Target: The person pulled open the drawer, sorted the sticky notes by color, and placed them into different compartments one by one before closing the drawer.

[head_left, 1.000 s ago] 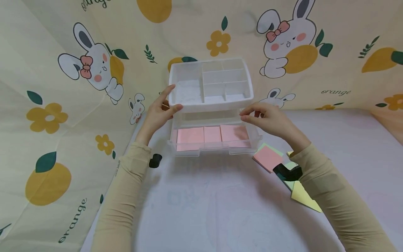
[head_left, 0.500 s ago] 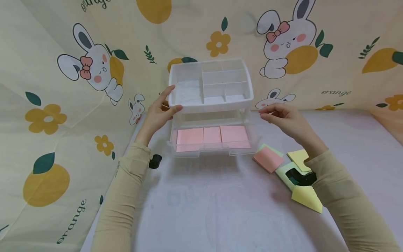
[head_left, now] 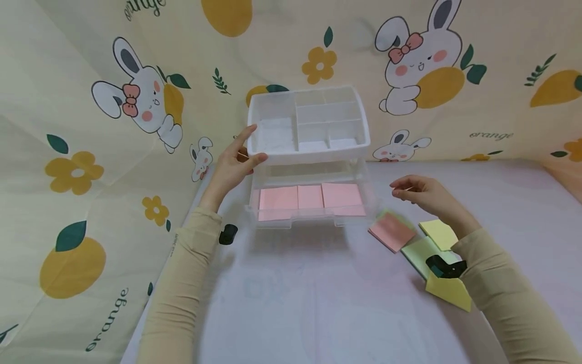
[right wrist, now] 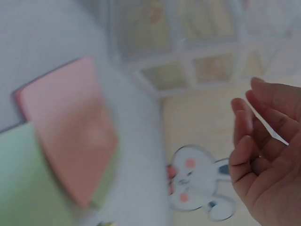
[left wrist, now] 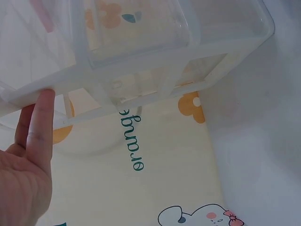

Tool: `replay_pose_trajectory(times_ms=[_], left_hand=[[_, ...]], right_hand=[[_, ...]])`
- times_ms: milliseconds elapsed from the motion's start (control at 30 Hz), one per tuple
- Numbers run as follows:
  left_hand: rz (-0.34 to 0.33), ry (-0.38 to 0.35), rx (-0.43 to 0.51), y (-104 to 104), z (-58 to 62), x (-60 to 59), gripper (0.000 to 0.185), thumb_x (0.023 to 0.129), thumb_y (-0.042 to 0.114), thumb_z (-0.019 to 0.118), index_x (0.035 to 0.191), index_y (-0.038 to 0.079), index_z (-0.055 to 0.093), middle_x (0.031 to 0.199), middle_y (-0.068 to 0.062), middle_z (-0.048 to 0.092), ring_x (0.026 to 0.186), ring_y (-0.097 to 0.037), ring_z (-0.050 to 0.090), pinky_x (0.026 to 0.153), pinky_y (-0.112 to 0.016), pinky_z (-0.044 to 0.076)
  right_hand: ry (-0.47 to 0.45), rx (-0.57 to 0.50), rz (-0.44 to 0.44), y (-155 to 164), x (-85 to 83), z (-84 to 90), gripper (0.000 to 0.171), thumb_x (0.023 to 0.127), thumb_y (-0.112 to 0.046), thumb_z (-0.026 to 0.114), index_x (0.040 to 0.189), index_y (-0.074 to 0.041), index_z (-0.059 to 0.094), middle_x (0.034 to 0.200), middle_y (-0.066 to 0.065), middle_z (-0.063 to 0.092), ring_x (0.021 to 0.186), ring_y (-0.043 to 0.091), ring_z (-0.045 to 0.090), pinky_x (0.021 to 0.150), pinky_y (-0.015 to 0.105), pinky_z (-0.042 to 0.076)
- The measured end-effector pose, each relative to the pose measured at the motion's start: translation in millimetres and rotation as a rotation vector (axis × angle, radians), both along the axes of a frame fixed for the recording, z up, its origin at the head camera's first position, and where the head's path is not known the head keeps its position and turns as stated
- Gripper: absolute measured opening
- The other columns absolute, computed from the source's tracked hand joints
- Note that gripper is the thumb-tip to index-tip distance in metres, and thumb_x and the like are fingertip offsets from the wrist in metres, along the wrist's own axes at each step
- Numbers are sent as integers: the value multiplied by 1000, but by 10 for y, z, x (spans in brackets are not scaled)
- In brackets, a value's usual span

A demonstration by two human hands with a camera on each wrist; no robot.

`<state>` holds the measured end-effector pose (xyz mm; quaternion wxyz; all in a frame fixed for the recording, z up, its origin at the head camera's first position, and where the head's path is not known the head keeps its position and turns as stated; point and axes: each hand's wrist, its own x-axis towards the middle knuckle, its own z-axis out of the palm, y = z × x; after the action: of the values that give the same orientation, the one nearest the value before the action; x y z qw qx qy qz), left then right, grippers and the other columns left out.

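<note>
A clear plastic organizer [head_left: 309, 126] stands at the back of the table, its top tray split into several compartments. Its lower drawer [head_left: 313, 218] is pulled out and holds a row of pink sticky notes [head_left: 311, 197]. My left hand [head_left: 236, 159] grips the top tray's left front corner, with its thumb [left wrist: 41, 122] on the rim. My right hand [head_left: 418, 192] hovers above the table to the right of the drawer, fingers curled. A thin white strip [right wrist: 265, 121] shows pinched between them. Just below it lies a pink note pad [head_left: 391, 231].
Green [head_left: 420, 250] and yellow [head_left: 438, 233] note pads lie on the table beside the pink pad, and another yellow one [head_left: 450, 294] lies nearer me. A cartoon rabbit-and-orange cloth [head_left: 91, 151] hangs behind and to the left. The pale tabletop [head_left: 295, 303] stretches towards me.
My right hand has left the drawer and moved right and down, towards the loose pads. The left hand keeps its grip on the organizer.
</note>
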<state>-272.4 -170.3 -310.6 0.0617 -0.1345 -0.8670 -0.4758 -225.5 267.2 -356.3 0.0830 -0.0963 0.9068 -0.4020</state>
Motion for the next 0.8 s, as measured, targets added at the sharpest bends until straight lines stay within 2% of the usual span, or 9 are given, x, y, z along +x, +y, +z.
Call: replay_pose_trajectory(times_ms=[167,233,367,500,633,800], left_hand=[[1,-2,-8,1,-11,-5,68,78,56,64,135,57,28,96,-10,53,80,-22,57,73,-30,56],[4,-3,-10,2,-9,-3,68,77,57,64,135,57,28,96,-10,53,80,-22,57,73,-30,56],[4,1,-17,7,1,5,69,78,57,63,136,57,27,97,-10,54,80,-21,57,73,-29,55],[-2,5,-17,6,-1,6,69,78,56,63,136,57,27,96,-10,54,80,-21,57,72,-29,55],[-3,5,-3,-3,-18,-4,67,79,55,64,135,58,28,95,-9,52,80,-21,57,72,-30,55],[-1,8,4,-8,-34,-17,66,78,57,64,134,59,28,94,-9,52,79,-22,57,72,-30,55]], right_hand=[[-52,73,80,60,-38,-225,39,94,-34,55,121,-6,55,110,8,60,94,15,56,79,31,45],[-66,101,108,60,-50,-303,39,94,-32,55,121,-4,55,112,13,59,98,21,56,81,31,45],[-91,164,153,50,-67,-433,39,92,-27,58,121,-2,55,113,16,58,102,27,56,82,31,45],[-134,203,200,45,-78,-531,44,88,-25,62,122,2,53,115,19,56,106,33,53,86,41,46],[-133,217,232,31,-83,-582,50,83,-23,68,121,6,51,114,24,54,105,38,52,89,49,46],[-142,224,224,17,-84,-610,55,80,-20,71,123,6,49,112,25,53,102,35,51,86,46,47]])
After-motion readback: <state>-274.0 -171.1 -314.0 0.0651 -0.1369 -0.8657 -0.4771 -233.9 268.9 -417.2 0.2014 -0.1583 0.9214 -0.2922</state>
